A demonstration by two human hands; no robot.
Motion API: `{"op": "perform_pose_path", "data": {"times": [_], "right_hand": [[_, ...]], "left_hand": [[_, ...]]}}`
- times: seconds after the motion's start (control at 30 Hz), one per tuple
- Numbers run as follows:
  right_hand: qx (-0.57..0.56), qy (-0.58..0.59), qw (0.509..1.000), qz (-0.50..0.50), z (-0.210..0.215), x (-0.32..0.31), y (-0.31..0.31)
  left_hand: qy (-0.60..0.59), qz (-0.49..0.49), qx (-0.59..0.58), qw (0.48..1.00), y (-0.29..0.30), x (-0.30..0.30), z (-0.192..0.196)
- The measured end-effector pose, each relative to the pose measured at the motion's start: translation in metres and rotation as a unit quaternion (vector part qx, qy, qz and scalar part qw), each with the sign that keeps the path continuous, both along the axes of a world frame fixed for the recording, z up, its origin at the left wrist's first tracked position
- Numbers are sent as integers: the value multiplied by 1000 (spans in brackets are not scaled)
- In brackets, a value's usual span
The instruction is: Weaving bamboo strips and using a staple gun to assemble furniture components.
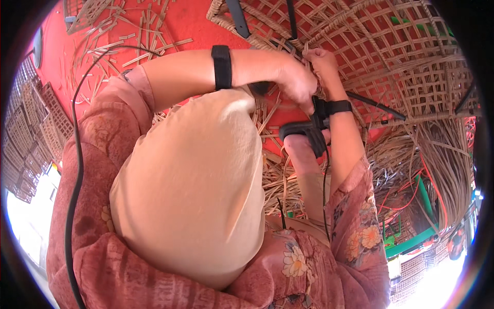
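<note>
My left hand [298, 81] is closed at the corner of a brown, open-lattice woven cane piece [396, 56]; what its curled fingers grip is hidden. Right beside it, my right hand [323, 63] is raised with fingers and thumb pinched together on a thin tan cane strip [306, 48]. The two hands nearly touch. The woven piece has a wrapped rim and dark, straight legs, one [237, 18] near its upper left corner and another [376, 105] to the right of my hands.
Cut strip scraps [146, 28] litter the red floor [56, 56]. Bundles of long cane strips [447, 165] hang at the right, by a green frame [411, 244]. My beige-clad knee [190, 190] rises below my arms, and a black sandal [303, 131] is under my right wrist. Woven panels [31, 129] stand far left.
</note>
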State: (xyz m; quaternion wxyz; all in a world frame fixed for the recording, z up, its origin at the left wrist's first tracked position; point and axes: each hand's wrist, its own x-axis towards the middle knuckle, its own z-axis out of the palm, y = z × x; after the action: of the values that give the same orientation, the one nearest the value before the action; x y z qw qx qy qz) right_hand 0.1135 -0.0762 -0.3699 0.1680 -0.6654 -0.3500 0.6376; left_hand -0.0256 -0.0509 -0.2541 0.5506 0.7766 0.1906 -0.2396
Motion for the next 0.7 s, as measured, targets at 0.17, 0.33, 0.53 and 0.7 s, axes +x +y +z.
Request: {"op": "perform_pose_path", "data": {"times": [0.17,0.33,0.53,0.7], "right_hand": [[-61,1,997,-38,1,-9,0],[-137,-13,990,-37,11,0,11],[-110,-23,994,16,9,-6,12],[-94,-73,992,39,-19,8,9]], "left_hand": [[138,239,137,951,35,-8,-73],[116,397,35,910,40,11,-98],[133,313,158,927,39,1,-146],[128,302,81,941,43,6,-144]]}}
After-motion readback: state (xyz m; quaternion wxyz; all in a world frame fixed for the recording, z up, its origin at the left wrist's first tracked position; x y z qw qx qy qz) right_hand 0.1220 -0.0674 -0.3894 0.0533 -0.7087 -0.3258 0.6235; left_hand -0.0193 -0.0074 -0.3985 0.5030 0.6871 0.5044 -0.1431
